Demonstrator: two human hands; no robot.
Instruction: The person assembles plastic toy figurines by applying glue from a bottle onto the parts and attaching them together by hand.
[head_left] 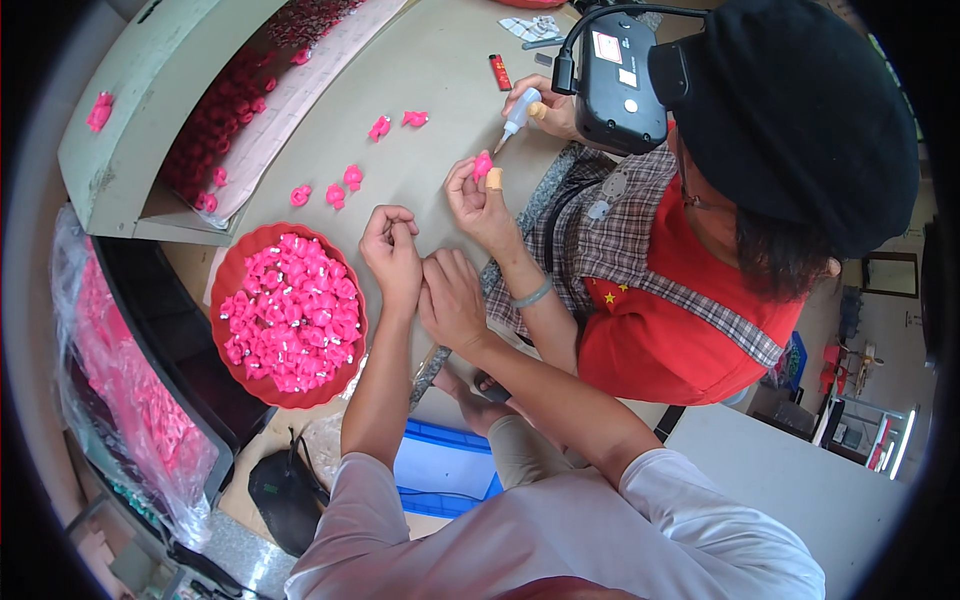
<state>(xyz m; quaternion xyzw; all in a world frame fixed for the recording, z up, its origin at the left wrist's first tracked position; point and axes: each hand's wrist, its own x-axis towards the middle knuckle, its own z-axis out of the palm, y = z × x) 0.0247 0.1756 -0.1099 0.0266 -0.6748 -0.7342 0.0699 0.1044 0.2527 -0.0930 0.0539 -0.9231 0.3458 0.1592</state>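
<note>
My left hand (392, 252) rests on the table with its fingers curled in, and no object shows in it. Beside its wrist lies my right hand (453, 298), fingers bent and its tips partly hidden, also with nothing visible in it. Left of them stands a red scalloped bowl (222, 335) heaped with small pink figures (295, 310) that carry little metal bits. Several loose pink figures (335, 196) lie just beyond my left hand. Across from me, a co-worker's hand (470, 200) holds a pink figure (483, 165), and the other tilts a squeeze bottle (520, 112) with a thin tip towards it.
A box-like shelf (130, 170) with dark red pieces stands at the far left, one pink figure (99, 112) on top. Below is a plastic-wrapped bin of pink pieces (150, 400). A red lighter (500, 72) lies at the back. The co-worker (690, 310) sits close on the right.
</note>
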